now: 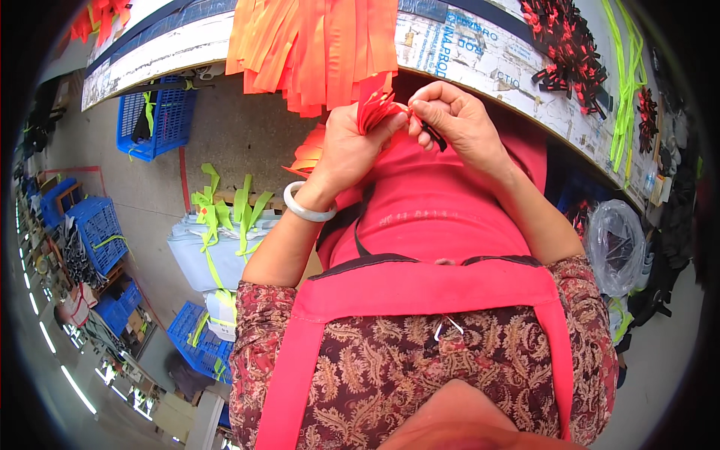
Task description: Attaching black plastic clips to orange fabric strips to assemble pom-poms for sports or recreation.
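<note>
My left hand (346, 146), with a pale bangle (304, 206) on its wrist, is closed around a folded bundle of orange-red fabric strips (375, 107). Right beside it, my right hand (466, 129) pinches a small red and black strip piece (433, 136) between thumb and fingers. The fingertips of both hands meet at this piece, just off the table edge and above my red apron (442, 191). Fingers cover part of it, so how it joins the bundle cannot be made out. Long orange strips (311, 56) hang over the table edge above my left hand.
A heap of red and black pieces (566, 52) lies at the right of the worn white table (480, 56), near yellow-green strips (624, 90). Blue crates (156, 120) stand to the left, with a pale blue stack (199, 251) topped by yellow-green strips. A clear plastic bag (616, 240) is at right.
</note>
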Demonstrator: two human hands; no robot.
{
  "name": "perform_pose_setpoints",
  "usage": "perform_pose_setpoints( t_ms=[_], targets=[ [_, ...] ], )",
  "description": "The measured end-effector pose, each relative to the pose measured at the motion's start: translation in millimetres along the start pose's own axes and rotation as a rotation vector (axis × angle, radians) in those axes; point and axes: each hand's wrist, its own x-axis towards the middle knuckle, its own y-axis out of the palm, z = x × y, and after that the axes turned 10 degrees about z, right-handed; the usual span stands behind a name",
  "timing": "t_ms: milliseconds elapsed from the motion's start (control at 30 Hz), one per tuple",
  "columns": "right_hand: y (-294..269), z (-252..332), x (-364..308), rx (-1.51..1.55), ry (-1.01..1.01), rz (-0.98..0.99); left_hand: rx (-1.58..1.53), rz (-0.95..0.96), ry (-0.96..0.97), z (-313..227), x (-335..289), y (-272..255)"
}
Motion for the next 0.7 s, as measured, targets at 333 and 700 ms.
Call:
perform_pose_setpoints(
  t_ms=[333,700],
  targets=[
    [0.7,11.5,0.1,-0.176,0.198,-0.005,0.167,0.046,0.153,0.1,-3.2,2.0],
    [-1.3,-7.4,-6.6,-0.118,0.090,-0.008,-0.173,0.017,0.000,4.8,-4.7,-11.5]
  ],
)
